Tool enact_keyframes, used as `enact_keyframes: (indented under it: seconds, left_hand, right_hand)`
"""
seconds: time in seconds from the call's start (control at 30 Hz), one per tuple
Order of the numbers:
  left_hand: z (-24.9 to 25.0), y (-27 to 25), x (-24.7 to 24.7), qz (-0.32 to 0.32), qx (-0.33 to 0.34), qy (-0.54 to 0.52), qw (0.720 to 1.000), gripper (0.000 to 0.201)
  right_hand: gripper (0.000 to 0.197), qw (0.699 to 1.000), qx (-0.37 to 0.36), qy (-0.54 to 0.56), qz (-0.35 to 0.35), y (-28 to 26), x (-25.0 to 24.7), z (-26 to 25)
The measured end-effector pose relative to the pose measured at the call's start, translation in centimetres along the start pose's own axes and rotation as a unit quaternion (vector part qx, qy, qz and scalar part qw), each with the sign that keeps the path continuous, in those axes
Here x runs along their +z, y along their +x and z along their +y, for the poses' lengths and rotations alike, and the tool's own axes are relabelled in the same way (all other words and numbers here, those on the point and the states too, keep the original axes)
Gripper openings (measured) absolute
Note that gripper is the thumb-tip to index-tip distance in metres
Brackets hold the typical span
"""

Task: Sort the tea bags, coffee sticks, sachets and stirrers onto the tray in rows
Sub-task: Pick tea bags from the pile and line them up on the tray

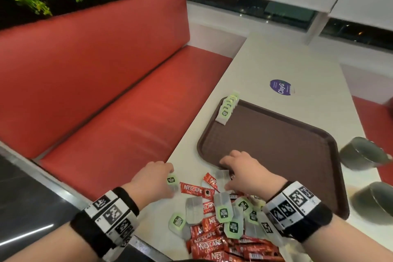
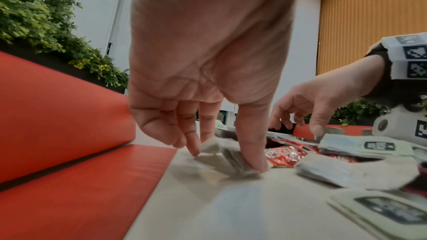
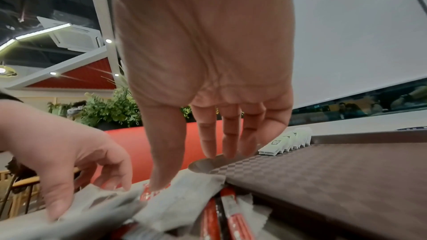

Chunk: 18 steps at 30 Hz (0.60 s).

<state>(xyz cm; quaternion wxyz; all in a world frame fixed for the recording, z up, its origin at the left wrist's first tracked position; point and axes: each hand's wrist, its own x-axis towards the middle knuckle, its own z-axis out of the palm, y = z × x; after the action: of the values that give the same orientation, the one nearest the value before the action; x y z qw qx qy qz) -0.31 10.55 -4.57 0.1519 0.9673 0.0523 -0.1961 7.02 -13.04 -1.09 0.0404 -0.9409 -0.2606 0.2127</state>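
Brown tray (image 1: 276, 144) mostly bare; left hand (image 1: 152, 178) pinching tea bag (image 1: 171, 181), right hand (image 1: 244, 171) loose at rim.

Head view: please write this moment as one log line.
left hand: pinching tea bag | right hand: thumb on another tea bag, fingers on tray corner | tray: one tea-bag row

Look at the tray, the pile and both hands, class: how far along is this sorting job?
Done: one row of green-labelled tea bags leans along the far left edge of the brown tray, which holds nothing else.

In hand: the left hand pinches a tea bag off the table; the right hand reaches over another tea bag by the tray's near edge.

Left: the mixed pile of tea bags and red coffee sticks. No stirrers are visible.
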Motion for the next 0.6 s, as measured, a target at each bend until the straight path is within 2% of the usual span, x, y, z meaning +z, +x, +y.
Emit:
enact_keyframes:
  seconds: [0.17, 0.33, 0.43, 0.6]
  left_hand:
    - [-0.1, -0.5, 0.3, 0.013, 0.019, -0.009, 1.0, 0.032]
    - [0.2, -0.9, 0.5, 0.032, 0.043, -0.081, 0.995, 0.031]
    - [0.1, -1.1, 0.4, 0.043, 0.065, -0.14, 0.987, 0.027]
    - [-0.1, -0.6, 0.0, 0.037, 0.067, -0.149, 0.986, 0.027]
  right_hand:
    - [0.057, 0.998, -0.016, -0.062, 0.0, 0.2, 0.6, -0.8]
    - [0.037, 0.996, -0.016, -0.085, 0.01, -0.1, 0.2, -1.2]
    - [0.02, 0.998, -0.009, -0.054, 0.007, -0.4, 0.1, -1.0]
    - [0.023, 0.997, 0.026, 0.077, -0.002, -1.2, -0.2, -0.2]
